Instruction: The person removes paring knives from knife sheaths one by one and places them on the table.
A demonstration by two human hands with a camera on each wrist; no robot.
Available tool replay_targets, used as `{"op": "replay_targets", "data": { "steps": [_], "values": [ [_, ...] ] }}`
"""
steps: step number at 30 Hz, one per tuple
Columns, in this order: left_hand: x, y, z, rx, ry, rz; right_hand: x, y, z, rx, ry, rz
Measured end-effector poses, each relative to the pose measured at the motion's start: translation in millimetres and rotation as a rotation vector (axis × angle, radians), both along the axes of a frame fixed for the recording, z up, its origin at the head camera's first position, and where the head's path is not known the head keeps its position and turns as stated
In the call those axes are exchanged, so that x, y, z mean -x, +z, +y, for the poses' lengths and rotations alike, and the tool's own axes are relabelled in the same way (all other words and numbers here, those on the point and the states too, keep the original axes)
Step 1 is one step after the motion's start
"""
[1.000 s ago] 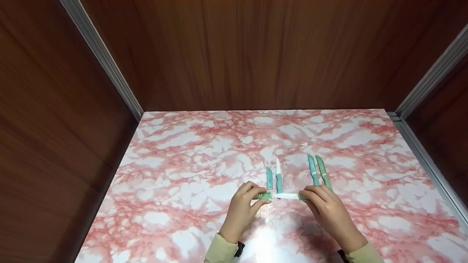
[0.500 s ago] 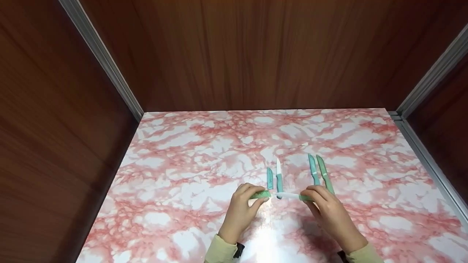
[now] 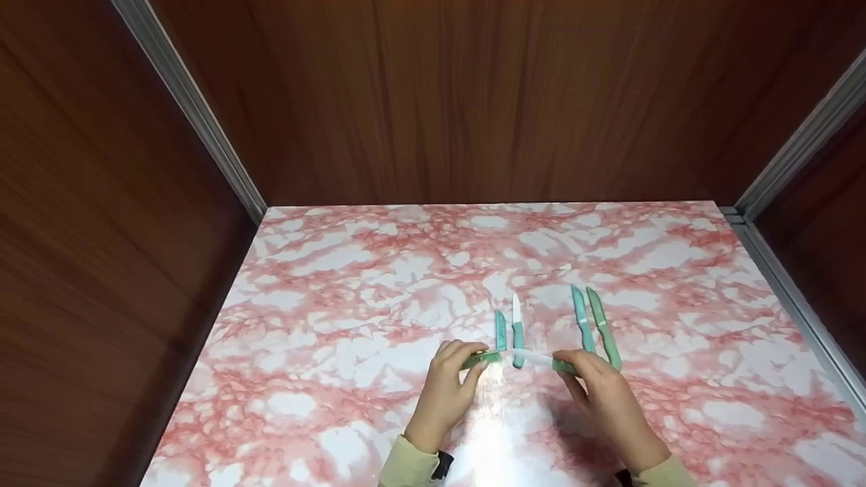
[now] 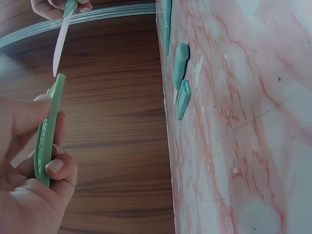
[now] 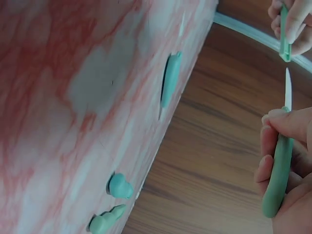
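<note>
My left hand (image 3: 446, 382) grips a green knife sheath (image 4: 48, 131) between thumb and fingers, its mouth facing right. In my right hand (image 3: 605, 392) is a green-handled knife (image 5: 280, 170), held by the handle with its white blade (image 3: 532, 356) pointing left. The blade tip stands just short of the sheath's mouth, with a small gap between them in both wrist views. Both hands are raised above the table. Behind them on the table lie a teal sheath (image 3: 500, 330) and a teal-handled knife (image 3: 517, 338) with its white blade bare.
Right of these, a sheathed teal knife (image 3: 580, 314) and a sheathed green knife (image 3: 602, 325) lie side by side, close to my right hand. The red-and-white marbled table (image 3: 338, 291) is bounded by brown wood-grain panels (image 3: 433, 101) at the back and sides.
The blade has tilted, its tip now higher than its handle in the head view. My right hand has shifted slightly, uncovering more of the sheathed green knife. The left hand has barely moved.
</note>
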State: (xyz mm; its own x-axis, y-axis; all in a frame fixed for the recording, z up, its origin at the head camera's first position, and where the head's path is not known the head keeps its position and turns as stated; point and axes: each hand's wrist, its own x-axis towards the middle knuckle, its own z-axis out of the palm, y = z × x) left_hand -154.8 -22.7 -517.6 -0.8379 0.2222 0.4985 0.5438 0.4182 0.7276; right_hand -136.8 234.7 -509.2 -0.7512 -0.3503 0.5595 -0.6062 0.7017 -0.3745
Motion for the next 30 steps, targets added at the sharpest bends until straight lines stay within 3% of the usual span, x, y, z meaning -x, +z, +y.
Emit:
{"op": "replay_targets", "data": {
  "steps": [10, 17, 26, 30],
  "values": [
    [0.1, -2.7, 1.5, 0.023, 0.04, -0.062, 2.3, -4.4, -2.1, -0.004, -0.051, -0.006],
    [0.1, -4.5, 2.0, -0.004, 0.045, -0.119, 4.0, -7.4, -5.2, 0.002, -0.018, -0.002],
    [1.6, -8.2, 0.9, -0.094, 0.053, -0.157, 5.0, -10.0, -9.4, 0.049, -0.029, -0.103],
    [1.9, -8.5, 0.2, -0.149, 0.027, -0.195, 7.9, -12.1, -12.1, 0.077, -0.052, -0.146]
  ]
}}
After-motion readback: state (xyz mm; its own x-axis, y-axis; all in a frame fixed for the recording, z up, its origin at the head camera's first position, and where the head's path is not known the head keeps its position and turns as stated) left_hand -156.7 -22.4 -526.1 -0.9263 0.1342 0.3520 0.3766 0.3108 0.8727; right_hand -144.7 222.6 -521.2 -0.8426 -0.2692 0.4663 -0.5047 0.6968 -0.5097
